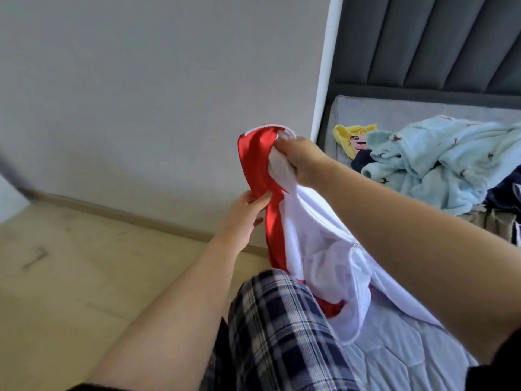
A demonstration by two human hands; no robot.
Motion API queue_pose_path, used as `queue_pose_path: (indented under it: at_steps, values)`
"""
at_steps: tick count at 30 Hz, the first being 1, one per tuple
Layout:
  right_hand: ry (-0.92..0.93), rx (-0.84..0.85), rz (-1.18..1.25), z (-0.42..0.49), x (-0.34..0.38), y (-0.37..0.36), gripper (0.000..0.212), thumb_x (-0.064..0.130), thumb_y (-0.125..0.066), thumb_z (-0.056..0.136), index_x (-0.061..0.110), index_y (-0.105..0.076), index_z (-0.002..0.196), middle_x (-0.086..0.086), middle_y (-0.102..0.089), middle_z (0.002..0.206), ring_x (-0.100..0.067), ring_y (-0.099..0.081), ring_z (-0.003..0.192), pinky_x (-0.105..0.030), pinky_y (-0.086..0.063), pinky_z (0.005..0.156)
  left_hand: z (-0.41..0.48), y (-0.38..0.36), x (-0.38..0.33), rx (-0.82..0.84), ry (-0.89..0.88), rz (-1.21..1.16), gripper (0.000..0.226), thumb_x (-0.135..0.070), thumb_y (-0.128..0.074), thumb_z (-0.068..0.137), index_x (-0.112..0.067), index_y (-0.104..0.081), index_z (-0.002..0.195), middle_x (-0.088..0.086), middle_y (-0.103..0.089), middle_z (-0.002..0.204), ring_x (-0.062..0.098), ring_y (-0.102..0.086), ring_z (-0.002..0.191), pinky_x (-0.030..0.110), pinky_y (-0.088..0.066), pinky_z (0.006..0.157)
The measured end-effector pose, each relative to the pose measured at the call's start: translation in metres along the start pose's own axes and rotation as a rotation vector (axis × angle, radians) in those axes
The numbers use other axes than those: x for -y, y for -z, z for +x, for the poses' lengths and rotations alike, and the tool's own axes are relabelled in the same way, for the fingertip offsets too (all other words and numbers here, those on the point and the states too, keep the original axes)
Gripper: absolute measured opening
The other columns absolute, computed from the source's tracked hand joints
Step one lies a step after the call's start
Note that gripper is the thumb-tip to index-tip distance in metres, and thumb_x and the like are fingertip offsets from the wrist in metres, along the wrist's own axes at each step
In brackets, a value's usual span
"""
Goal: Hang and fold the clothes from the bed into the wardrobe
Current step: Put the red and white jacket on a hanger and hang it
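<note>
Both forearms bare to the elbow and beyond. Dark sleeve edge (pixel 504 359) visible at right arm, lower right; a similar dark hem at the left arm's base. Trousers (pixel 270 328): plaid, navy and off-white checks, loose fabric.

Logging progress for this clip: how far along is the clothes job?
Early, by the look of it. Done: nothing visibly hung or folded; no wardrobe is in view. In hand: the right hand grips the top of a red and white jacket, the left hand holds its red part lower down. Left: a light blue fleece, a yellow garment and dark clothes lie heaped on the bed.
</note>
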State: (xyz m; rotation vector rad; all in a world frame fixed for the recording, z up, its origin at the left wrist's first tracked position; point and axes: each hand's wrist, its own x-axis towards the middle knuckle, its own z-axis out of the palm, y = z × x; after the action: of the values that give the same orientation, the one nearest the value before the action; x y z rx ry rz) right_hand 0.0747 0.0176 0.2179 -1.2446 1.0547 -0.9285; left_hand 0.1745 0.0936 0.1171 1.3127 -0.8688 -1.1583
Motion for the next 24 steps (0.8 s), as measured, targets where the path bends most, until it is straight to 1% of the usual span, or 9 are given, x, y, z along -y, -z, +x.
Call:
queue_pose_path:
  at_steps: [3,7,10,13,16,18,20,22,24]
  values:
    - [0.018,0.085,0.150,-0.009,0.044,-0.042,0.020,0.009,-0.051,0.097,0.006,-0.057,0.077,-0.004,-0.064,0.055,-0.013,-0.063,0.051,-0.030,-0.054,0.060,-0.014,0.023,-0.031,-0.014,-0.051,0.023,0.023,-0.008,-0.064,0.086,-0.015,-0.063,0.108,0.012,-0.070,0.105,0.026,-0.065,0.093,0.039,-0.050,0.085]
    - [0.022,0.148,0.329,-0.027,0.108,-0.092,0.013,0.012,-0.045,0.100,0.005,-0.057,0.100,-0.011,-0.061,0.082,-0.019,-0.058,0.067,-0.036,-0.052,0.075,-0.026,0.056,-0.076,-0.237,-0.084,0.224,0.013,-0.015,-0.063,0.087,-0.014,-0.065,0.099,0.010,-0.071,0.090,0.026,-0.067,0.082,0.033,-0.053,0.075]
    - [0.081,0.141,0.460,-0.041,0.157,-0.113,0.018,0.012,-0.045,0.100,0.009,-0.056,0.086,-0.008,-0.059,0.079,-0.017,-0.057,0.067,-0.033,-0.052,0.072,-0.030,0.090,-0.126,-0.407,-0.163,0.467,0.029,-0.030,-0.054,0.094,-0.013,-0.058,0.070,0.003,-0.056,0.062,0.022,-0.052,0.058,0.026,-0.039,0.057]
    - [0.134,0.132,0.556,-0.052,0.197,-0.118,0.022,0.012,-0.044,0.099,0.011,-0.055,0.080,-0.004,-0.062,0.068,-0.014,-0.058,0.061,-0.028,-0.051,0.065,-0.044,0.132,-0.193,-0.597,-0.315,0.594,0.034,-0.030,-0.048,0.097,-0.004,-0.067,0.084,0.010,-0.065,0.078,0.027,-0.058,0.073,0.026,-0.033,0.058]
    - [0.214,0.029,0.389,-0.057,0.219,-0.118,0.019,0.013,-0.039,0.099,0.006,-0.057,0.102,0.000,-0.063,0.071,-0.013,-0.068,0.076,-0.018,-0.051,0.052,-0.068,0.163,-0.267,-0.741,-0.470,0.731,0.028,-0.023,-0.049,0.096,-0.005,-0.068,0.086,0.017,-0.065,0.083,0.031,-0.059,0.080,0.027,-0.032,0.061]
    - [0.221,-0.074,0.247,-0.054,0.217,-0.116,0.033,0.011,-0.040,0.098,-0.001,-0.049,0.127,-0.007,-0.057,0.099,-0.028,-0.060,0.112,-0.025,-0.054,0.075,-0.087,0.167,-0.310,-0.730,-0.552,0.863,0.027,-0.012,-0.049,0.092,-0.009,-0.058,0.067,0.015,-0.057,0.073,0.025,-0.050,0.072,0.029,-0.027,0.057]
    - [0.187,-0.105,0.127,-0.056,0.208,-0.114,0.029,0.001,-0.044,0.092,-0.005,-0.055,0.118,-0.019,-0.060,0.099,-0.037,-0.062,0.100,-0.045,-0.054,0.076,-0.105,0.163,-0.341,-0.695,-0.624,0.997,0.031,0.000,-0.047,0.086,-0.011,-0.047,0.056,0.026,-0.056,0.075,0.024,-0.045,0.070,0.032,-0.024,0.057]
    - [0.278,-0.156,-0.036,-0.061,0.202,-0.115,0.021,-0.004,-0.043,0.086,-0.007,-0.057,0.101,-0.025,-0.062,0.095,-0.034,-0.062,0.079,-0.049,-0.054,0.065,-0.119,0.157,-0.360,-0.649,-0.661,1.120,0.021,0.003,-0.047,0.082,-0.002,-0.057,0.064,0.027,-0.061,0.081,0.026,-0.050,0.073,0.034,-0.031,0.062]
    - [0.473,-0.256,-0.195,-0.065,0.199,-0.116,0.029,-0.001,-0.045,0.084,-0.003,-0.053,0.112,-0.023,-0.063,0.100,-0.033,-0.062,0.087,-0.044,-0.053,0.077,-0.126,0.151,-0.371,-0.619,-0.667,1.205,0.018,0.003,-0.048,0.081,0.000,-0.061,0.069,0.022,-0.056,0.074,0.024,-0.049,0.072,0.032,-0.035,0.063]
